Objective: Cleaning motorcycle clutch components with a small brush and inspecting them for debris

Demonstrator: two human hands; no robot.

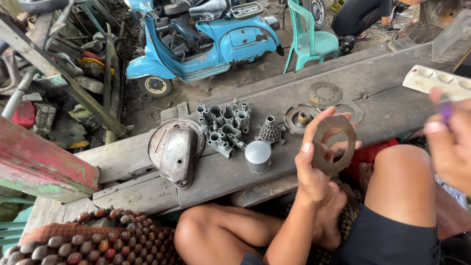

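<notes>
From the head camera, looking down over bare knees, the left hand (314, 164) is raised above the near edge of the worktop (382, 105) and closed around a flat, rusty metal ring plate (334, 144), thumb on its near face and fingers curled behind the far rim, so the plate stands nearly upright with its open centre facing the camera. The right hand (449, 142) sits at the right edge of the view, blurred; its fingers pinch a small purple object (446, 112), though what that object is cannot be told. Just beyond it, a white paint palette (431, 79) with round wells lies on the grey planks. On the worktop behind the held plate rests a round clutch hub (300, 119), with a perforated disc (324, 92) farther back and another ring plate (354, 112) partly hidden by the fingers. To the left stand a small cone-shaped gear (270, 130), a silver cylindrical piston (258, 156), a grey cast block of tubes (224, 127), and a domed metal cover (177, 156) lying on a round plate. Past the planks, a blue scooter (211, 41) is parked on the dirt beside a green plastic chair (310, 39). A beaded seat mat (93, 240) fills the lower left corner.
</notes>
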